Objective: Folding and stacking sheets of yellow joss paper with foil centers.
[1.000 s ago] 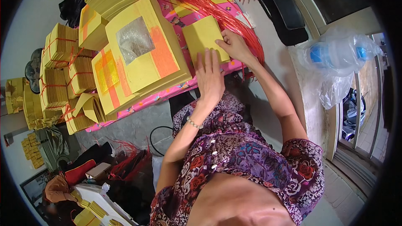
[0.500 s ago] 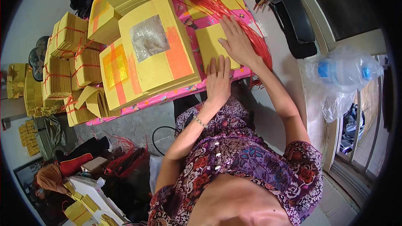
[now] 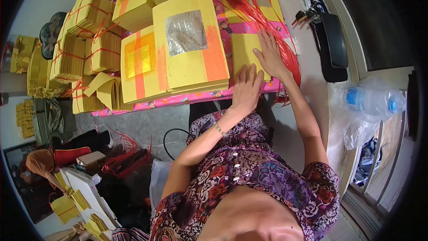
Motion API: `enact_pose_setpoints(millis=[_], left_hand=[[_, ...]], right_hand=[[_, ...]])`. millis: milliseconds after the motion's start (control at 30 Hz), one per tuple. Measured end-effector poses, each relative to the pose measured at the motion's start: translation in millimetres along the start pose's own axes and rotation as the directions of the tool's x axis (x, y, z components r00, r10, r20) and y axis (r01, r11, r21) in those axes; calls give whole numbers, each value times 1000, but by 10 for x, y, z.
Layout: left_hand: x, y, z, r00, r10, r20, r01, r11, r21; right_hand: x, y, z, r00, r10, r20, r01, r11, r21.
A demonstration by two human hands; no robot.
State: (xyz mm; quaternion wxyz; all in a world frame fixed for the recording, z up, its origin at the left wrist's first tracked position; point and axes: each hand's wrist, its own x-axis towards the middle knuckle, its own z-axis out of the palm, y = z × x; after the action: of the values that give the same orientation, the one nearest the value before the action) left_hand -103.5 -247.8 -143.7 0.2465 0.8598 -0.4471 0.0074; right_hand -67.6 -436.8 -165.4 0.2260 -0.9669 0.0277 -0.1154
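A yellow paper sheet or thin stack lies on the pink patterned tabletop. My left hand, with a beaded bracelet on its wrist, rests its stretched fingers on the paper's near edge. Flat along the right side of the same paper lies my right hand, fingers extended toward the far edge. A bundle of red plastic strands runs beside and partly behind the right hand. Left of the paper stands a tall stack of yellow paper, with a silver square and an orange band on its top sheet.
Another yellow stack with a gold square adjoins it. Several bundles tied with red string are piled at the left. More yellow paper lies at the back under the strands. Keys and a black case are at the right.
The whole view has shifted, so the table and stacks appear farther right. Both hands stay on the yellow paper, with little visible change in their pose.
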Motion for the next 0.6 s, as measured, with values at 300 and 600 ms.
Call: enact_pose_setpoints(millis=[300, 600], left_hand=[[-3, 75, -259, 999, -28, -20, 27, 999, -42], [-285, 130, -1064, 923, 106, -371, -199, 955, -220]], right_hand=[[132, -532, -679, 984, -17, -177, 24, 999, 38], [86, -1285, -1084, 945, -279, -172, 318, 906, 280]])
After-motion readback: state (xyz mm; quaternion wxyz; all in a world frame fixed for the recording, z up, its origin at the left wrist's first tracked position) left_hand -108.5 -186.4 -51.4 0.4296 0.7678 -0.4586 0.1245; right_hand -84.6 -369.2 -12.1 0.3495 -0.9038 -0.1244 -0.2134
